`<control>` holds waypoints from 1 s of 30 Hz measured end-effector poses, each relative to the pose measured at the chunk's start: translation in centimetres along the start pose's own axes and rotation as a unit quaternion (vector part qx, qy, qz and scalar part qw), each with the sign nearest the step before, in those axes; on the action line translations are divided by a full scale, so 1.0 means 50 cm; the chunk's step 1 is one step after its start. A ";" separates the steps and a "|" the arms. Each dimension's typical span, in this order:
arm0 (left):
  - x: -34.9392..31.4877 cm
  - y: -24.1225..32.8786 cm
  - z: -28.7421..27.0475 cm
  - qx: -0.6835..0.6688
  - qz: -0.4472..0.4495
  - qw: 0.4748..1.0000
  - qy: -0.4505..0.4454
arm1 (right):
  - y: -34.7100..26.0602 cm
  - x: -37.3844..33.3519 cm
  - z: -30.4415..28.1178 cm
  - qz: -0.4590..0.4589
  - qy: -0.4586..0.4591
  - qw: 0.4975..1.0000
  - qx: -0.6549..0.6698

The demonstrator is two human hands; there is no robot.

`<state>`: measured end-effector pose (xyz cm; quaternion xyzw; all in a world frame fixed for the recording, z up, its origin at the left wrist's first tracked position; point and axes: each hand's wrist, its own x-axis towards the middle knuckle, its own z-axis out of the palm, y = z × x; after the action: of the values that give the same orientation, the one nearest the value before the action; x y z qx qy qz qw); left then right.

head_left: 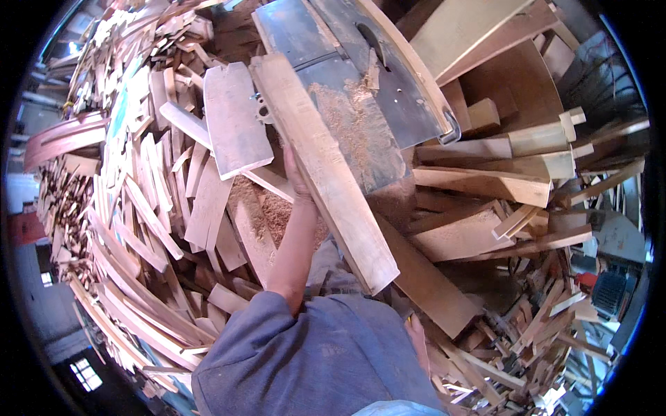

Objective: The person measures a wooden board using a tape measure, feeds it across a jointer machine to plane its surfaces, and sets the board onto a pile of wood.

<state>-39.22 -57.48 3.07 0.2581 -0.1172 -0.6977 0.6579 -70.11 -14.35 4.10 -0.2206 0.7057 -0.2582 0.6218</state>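
Clearly, the left hand (297,179) is clamped on a long board (329,170), gripping it by its left edge, with the fingers mostly hidden beneath the wood. The board lies aslant in front of the person's body, its far end beside the left edge of a metal surface (416,104) and its near end close to the grey-blue shirt (312,353). Whether the board rests on the metal or is held above it, I cannot tell. The right hand (419,341) shows only in part, low at the right side of the shirt, well apart from the left one; I cannot tell whether it is closed. On the metal, sawdust (354,121) is spread beside the long board, and a dark curved blade (373,45) stands in a slot farther off. Just left of the board's far end is a shorter, wider board (238,125), with a small metal bracket (263,109) between the two. Thin wood strips (142,208) are heaped along the left, while thick wood blocks (485,182) are stacked to the right, near a broad plank (431,288) that slants down.
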 end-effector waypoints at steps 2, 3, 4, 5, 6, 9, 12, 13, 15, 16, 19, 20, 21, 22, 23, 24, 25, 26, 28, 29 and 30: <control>0.001 0.015 -0.017 0.016 0.026 0.999 0.028 | 0.017 0.016 0.001 0.007 0.001 1.000 0.018; -0.002 0.028 -0.031 0.036 0.037 0.998 0.048 | 0.028 0.022 0.004 0.015 -0.002 0.999 0.032; -0.002 0.030 -0.041 0.037 0.035 0.998 0.047 | 0.042 0.030 0.005 0.020 -0.003 0.999 0.046; -0.004 0.030 -0.050 0.040 0.030 0.996 0.080 | 0.056 0.037 0.006 0.023 -0.002 0.998 0.059; -0.001 0.019 -0.050 0.045 0.021 0.993 0.107 | 0.070 0.043 0.011 0.025 0.002 0.996 0.080; -0.007 0.022 -0.079 0.076 0.022 0.986 0.147 | 0.098 0.064 0.002 0.032 0.004 0.994 0.104; 0.006 -0.004 -0.064 0.080 -0.030 0.980 0.180 | 0.140 0.074 0.021 -0.115 0.071 0.987 0.082; 0.009 -0.012 -0.071 0.080 -0.027 0.980 0.179 | 0.139 0.076 0.024 -0.117 0.069 0.987 0.082; 0.022 -0.036 -0.101 0.088 -0.014 0.974 0.210 | 0.126 0.077 0.029 -0.025 0.178 0.976 -0.122; 0.028 -0.048 -0.117 0.087 -0.015 0.974 0.208 | 0.116 0.068 0.031 -0.026 0.180 0.976 -0.122; 0.034 -0.059 -0.168 0.171 0.006 0.953 0.251 | 0.064 0.042 0.019 -0.091 0.273 0.924 -0.252; 0.030 -0.053 -0.169 0.169 0.012 0.953 0.253 | 0.033 0.050 0.013 -0.075 0.252 0.947 -0.185; 0.026 -0.045 -0.172 0.204 0.040 0.940 0.272 | -0.001 0.064 0.008 -0.058 0.227 0.965 -0.117; 0.025 -0.050 -0.167 0.241 0.059 0.926 0.283 | -0.035 0.072 0.015 -0.066 0.174 0.981 -0.053; 0.030 -0.054 -0.156 0.241 0.056 0.928 0.279 | -0.070 0.089 0.027 -0.073 0.121 0.990 0.012; 0.038 -0.056 -0.138 0.310 0.059 0.905 0.285 | -0.091 0.120 0.042 -0.077 0.089 0.993 -0.006; 0.052 -0.070 -0.121 0.378 0.057 0.879 0.285 | -0.107 0.152 0.058 -0.078 0.063 0.995 -0.022; 0.053 -0.055 -0.121 0.379 0.067 0.875 0.293 | -0.130 0.198 0.083 -0.089 0.007 0.996 0.019; 0.068 -0.050 -0.113 0.551 0.077 0.749 0.360 | -0.171 0.276 0.144 -0.095 -0.085 0.991 0.050; 0.070 -0.046 -0.089 0.575 0.045 0.737 0.352 | -0.187 0.312 0.173 -0.093 -0.126 0.987 0.038; 0.078 -0.050 -0.072 0.580 0.044 0.735 0.348 | -0.192 0.350 0.203 -0.126 -0.148 0.981 -0.011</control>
<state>-39.53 -60.38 -2.01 0.8092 -0.2734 -0.3262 0.4050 -62.38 -33.72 -4.08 -0.3502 0.5757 -0.2909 0.6792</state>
